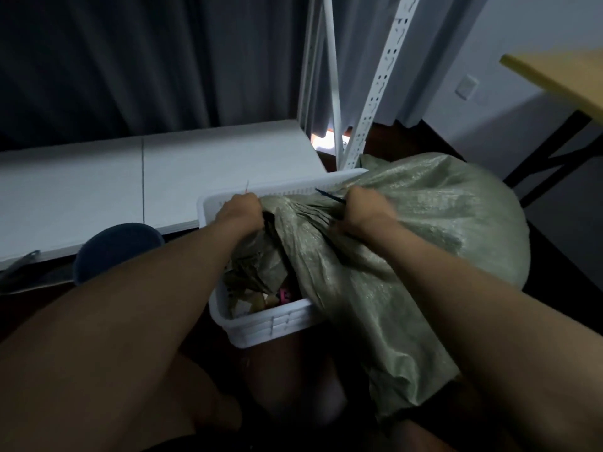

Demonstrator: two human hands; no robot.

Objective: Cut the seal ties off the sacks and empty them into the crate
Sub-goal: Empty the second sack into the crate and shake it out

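Head view: I see the left hand (239, 208) with its grip curled round the bunched neck of the green woven sack (408, 230), at eleven o'clock of the white crate (270, 324). The right hand (360, 208) grips the sack's gathered fabric at one o'clock, a dark tie (329, 196) poking out just beside it. The sack bulges over the crate's right rim. Scraps lie inside. A white tabletop (98, 190) sits at ten o'clock.
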